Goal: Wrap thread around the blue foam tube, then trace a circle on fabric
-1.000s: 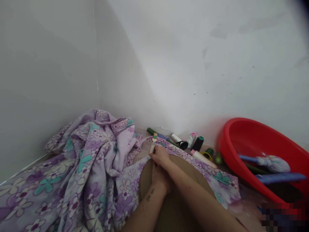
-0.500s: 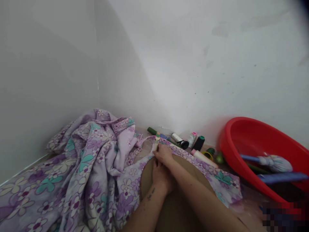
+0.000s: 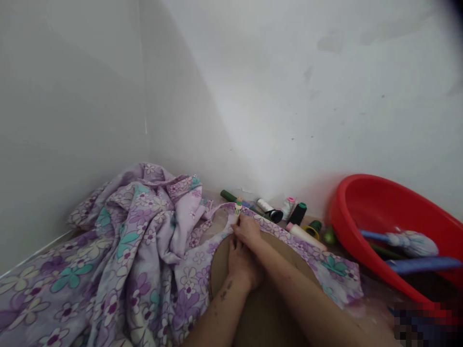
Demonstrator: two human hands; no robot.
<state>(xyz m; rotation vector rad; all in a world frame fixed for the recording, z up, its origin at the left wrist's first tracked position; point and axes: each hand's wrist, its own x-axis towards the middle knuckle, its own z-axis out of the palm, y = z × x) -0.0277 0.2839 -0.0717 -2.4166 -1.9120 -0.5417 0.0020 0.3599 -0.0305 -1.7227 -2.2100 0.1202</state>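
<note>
My right hand (image 3: 249, 229) is closed around a pen (image 3: 238, 206) with a small figure on its top, its tip down at the far edge of a round brown cardboard piece (image 3: 264, 294). My left hand (image 3: 240, 264) lies on the cardboard just behind it, fingers pressed down. The cardboard rests on purple floral fabric (image 3: 123, 250), which is heaped to the left and stretches under it to the right.
Several thread spools (image 3: 297, 214) and tubes lie along the white wall behind the hands. A red plastic basin (image 3: 365, 207) at the right holds blue sticks and a fabric bundle (image 3: 410, 242). Walls meet in a corner at the back left.
My right hand with the pen has slid a little to the right along the cardboard's far edge. My left hand stays put on the cardboard.
</note>
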